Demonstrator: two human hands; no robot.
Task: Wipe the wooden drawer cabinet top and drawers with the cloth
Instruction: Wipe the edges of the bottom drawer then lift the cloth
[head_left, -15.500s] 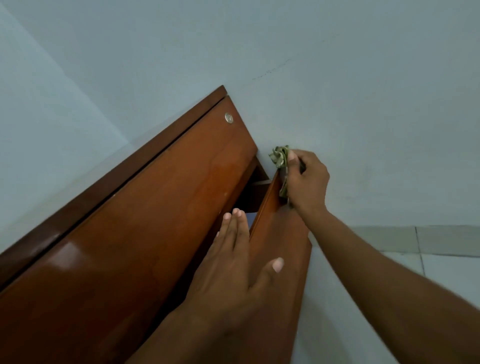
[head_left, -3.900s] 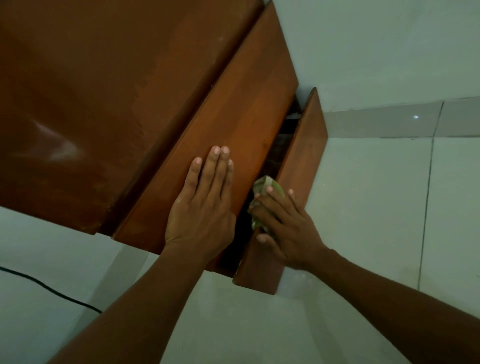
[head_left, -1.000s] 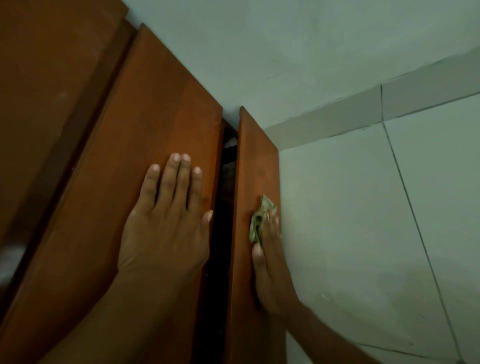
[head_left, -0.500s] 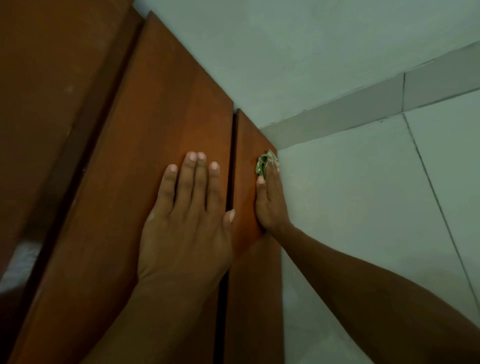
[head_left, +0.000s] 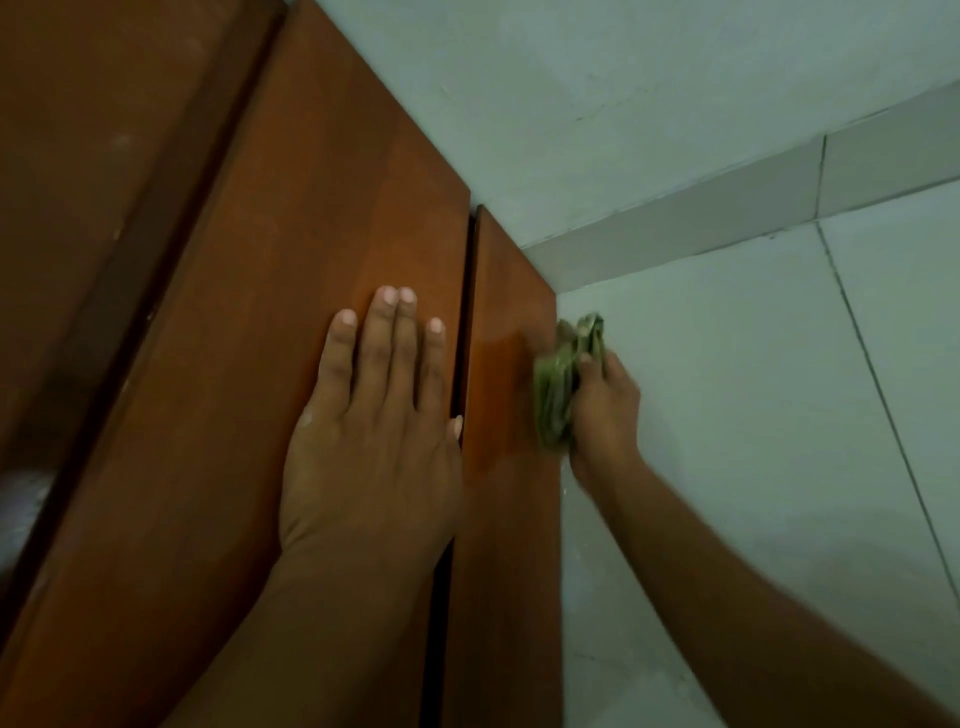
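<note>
Looking down from head height at a wooden drawer cabinet w/ a reddish-brown finish, seen at a steep angle so its panels run diagonally from bottom left to top centre. Two drawer fronts show: a wide drawer front in the middle & a narrow drawer front just to its right, w/ a thin dark gap btwn them.

L hand lies flat on the wide drawer front, palm down, fingers straight & close together, gripping nothing. Its thumb tip sits right at the gap's edge.

R hand comes in from bottom right, forearm crossing in front of the floor, fingers curled round a bunched green cloth. Cloth sits at the right edge of the narrow drawer front, approx level w/ the L hand's fingers. Hand & cloth are a bit motion-blurred, so can't tell how firmly the cloth presses on the wood. A brighter orange patch shows on the narrow drawer front just left of the cloth.

Behind the cabinet, a pale wall fills the top right. Below it a light skirting strip meets pale floor tiles w/ thin dark grout lines. Far left edge has a blurry pale shape, too unclear to identify. Lighting is dim overall.
</note>
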